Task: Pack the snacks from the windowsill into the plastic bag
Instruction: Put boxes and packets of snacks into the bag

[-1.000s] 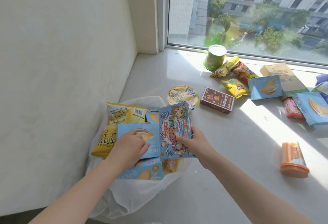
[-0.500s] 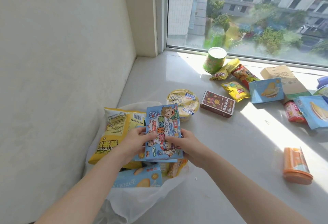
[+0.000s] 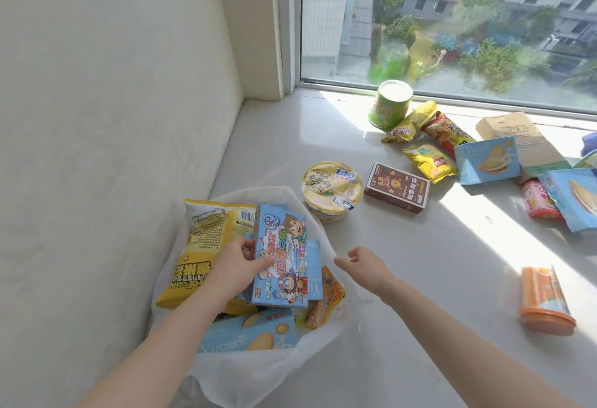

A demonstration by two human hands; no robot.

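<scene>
Item 1. Plastic bag (image 3: pixel 258 372), white, lying open on the windowsill (image 3: pixel 420 278) against the wall (image 3: pixel 97 117). Contents on view: yellow popcorn bag (image 3: pixel 197 246) at its left side, pale blue biscuit box (image 3: pixel 248 333) at the near edge, orange wrapped snack (image 3: pixel 326 298) at right.

Item 2. Cartoon box (image 3: pixel 281 259), blue, held nearly upright over the bag's contents. Whether its lower edge rests on them cannot be told.

Item 3. Left hand (image 3: pixel 235 265): grips the cartoon box by its left edge, thumb on the printed face, fingers behind.

Item 4. Right hand (image 3: pixel 361 265): just right of the box and apart from it, over the bag's right rim; fingers loosely curled, holding nothing.

Item 5. Snacks on the sill outside the bag:
- noodle bowl (image 3: pixel 331 189), just beside the bag's far rim
- brown box (image 3: pixel 397 188), right of the bowl
- green cup (image 3: pixel 391 105), upright by the window (image 3: pixel 452 20)
- two yellow packets (image 3: pixel 410 123) and (image 3: pixel 429 159)
- red-and-green packet (image 3: pixel 447 131) between them
- blue pouch (image 3: pixel 487 160) overlapping a kraft paper bag (image 3: pixel 520 136)
- pink packet (image 3: pixel 539 202) partly under a second blue pouch (image 3: pixel 575 197)
- orange tub (image 3: pixel 546 301), well apart, near right.
</scene>
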